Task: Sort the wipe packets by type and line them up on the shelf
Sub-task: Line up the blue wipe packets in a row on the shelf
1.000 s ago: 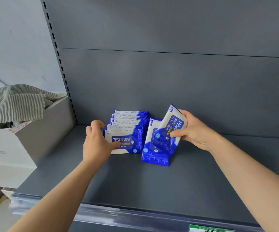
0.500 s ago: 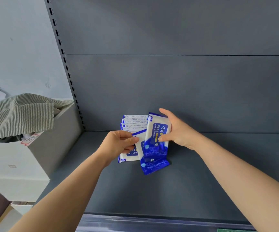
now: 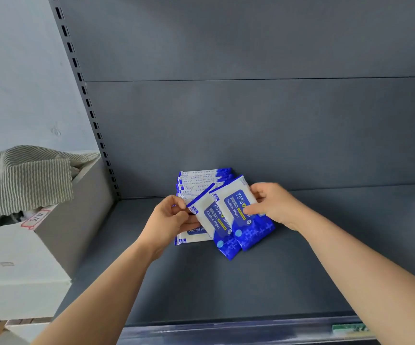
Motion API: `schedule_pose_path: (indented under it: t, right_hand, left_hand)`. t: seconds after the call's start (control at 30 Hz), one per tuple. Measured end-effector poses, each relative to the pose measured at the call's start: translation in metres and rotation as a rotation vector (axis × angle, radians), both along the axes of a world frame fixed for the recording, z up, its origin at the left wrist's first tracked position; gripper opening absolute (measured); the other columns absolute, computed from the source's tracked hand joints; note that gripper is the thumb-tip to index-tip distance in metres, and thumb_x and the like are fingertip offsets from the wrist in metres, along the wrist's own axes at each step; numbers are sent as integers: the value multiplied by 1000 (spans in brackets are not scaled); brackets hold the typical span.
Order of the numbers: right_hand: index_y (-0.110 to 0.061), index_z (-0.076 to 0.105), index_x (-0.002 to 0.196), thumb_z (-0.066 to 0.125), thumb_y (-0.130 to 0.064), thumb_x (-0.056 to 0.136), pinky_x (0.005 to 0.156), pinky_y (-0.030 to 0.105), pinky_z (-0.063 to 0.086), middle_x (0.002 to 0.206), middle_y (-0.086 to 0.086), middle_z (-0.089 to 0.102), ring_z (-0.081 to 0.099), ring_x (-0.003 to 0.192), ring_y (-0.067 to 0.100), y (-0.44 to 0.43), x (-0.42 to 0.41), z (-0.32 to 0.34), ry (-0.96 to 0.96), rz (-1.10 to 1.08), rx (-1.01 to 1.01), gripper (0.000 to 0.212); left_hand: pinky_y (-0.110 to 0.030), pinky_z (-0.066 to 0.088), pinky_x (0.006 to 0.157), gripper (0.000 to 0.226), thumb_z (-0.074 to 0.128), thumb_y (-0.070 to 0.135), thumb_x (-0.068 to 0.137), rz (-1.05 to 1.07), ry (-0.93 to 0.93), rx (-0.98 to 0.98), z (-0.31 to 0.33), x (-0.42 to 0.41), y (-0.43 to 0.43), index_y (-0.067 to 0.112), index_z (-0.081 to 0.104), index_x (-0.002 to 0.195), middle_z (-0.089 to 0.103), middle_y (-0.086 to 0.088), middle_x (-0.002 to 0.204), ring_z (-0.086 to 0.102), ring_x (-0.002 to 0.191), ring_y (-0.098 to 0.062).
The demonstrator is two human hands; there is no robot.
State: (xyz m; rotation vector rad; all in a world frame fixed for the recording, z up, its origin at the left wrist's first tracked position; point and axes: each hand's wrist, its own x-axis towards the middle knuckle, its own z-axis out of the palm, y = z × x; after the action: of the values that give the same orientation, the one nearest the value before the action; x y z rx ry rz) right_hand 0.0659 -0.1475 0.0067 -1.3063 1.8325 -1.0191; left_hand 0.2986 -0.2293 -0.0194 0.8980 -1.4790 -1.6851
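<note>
- Wipe packets [image 3: 245, 215]: white upper part, deep blue lower part with a paler cross pattern; blue label panel, white lettering, yellow strip (light-blue dot beneath).
- Shelf [image 3: 201, 290]: uniform dark grey.
- Upright [image 3: 76, 68]: grey, row of black slots.
- Cloth [image 3: 24, 175]: fine grey-and-cream stripes.
- Box [image 3: 14, 265]: white; red-outlined label [image 3: 35, 219].
- Tag [image 3: 348, 328]: green.

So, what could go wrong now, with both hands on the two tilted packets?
1. The left hand pinches only a corner of the left tilted packet, so it may slip onto the shelf.
2. Both tilted packets sit right against the row of packets; a push might disturb it.
3. The right tilted packet, held by the right hand, looks much like the row, so types could get mixed.
</note>
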Motion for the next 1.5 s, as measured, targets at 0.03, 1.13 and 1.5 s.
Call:
schedule_pose_path:
  t: [0.03,1.13,1.5]
  right_hand:
    - [-10,64,102,72,1,78,82,36,57,101,3,73,71,90,15,0,2,-3,4,14,4,28]
    - [-20,68,103,85,-18,65,81,30,52,105,-6,65,64,95,17,6,42,7,394,115,96,42]
    - [-20,47,118,85,-39,64,89,30,50,127,-5,58,59,106,9,12,53,-26,205,-82,74,69]
  left_hand:
    - [-35,60,73,20,40,-12,93,-4,7,6,-1,0,-1,7,43,88,74,-14,95,72,87,-29]
    - [-34,50,93,81,85,43,65,69,-586,-381,5,31,6,25,43,132,51,12,123,58,105,-9]
    - [-20,56,68,50,75,18,82,104,-358,-377,-26,21,12,23,48,124,63,9,115,65,92,-4]
